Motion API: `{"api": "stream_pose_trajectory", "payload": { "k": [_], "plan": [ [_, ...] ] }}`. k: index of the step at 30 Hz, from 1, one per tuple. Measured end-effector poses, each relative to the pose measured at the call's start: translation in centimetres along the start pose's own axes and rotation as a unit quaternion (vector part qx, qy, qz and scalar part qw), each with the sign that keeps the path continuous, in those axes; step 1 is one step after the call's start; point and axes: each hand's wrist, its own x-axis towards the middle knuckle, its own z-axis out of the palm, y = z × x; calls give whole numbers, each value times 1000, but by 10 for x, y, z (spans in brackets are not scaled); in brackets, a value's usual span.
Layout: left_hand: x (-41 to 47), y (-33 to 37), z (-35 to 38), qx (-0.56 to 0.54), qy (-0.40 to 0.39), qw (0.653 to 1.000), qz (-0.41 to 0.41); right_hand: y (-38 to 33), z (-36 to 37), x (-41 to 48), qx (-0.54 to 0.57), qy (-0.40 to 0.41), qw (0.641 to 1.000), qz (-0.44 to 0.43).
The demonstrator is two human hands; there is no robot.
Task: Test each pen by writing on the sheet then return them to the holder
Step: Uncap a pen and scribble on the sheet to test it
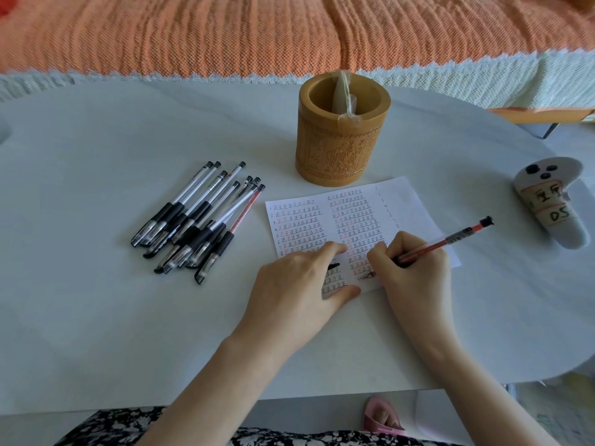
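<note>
Holder (pixel 343 141) with plastic-wrapped item, right hand (pixel 415 272) gripping red pen (pixel 450 240), left hand (pixel 299 281) flat on sheet (pixel 405 201)

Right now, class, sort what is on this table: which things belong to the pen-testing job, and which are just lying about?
Belongs to the job:
- red pen, gripped by the right hand
- sheet, pressed flat by the left hand
- pile of pens
- holder

Just lying about:
- white controller with taped labels
- orange blanket
</note>
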Motion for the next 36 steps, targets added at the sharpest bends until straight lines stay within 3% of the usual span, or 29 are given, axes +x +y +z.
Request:
{"api": "stream_pose_trajectory", "payload": {
  "k": [36],
  "plan": [
    [0,1,0,2,2,1000,3,0,-1,-1,7,-25,1000,-1]
  ]
}}
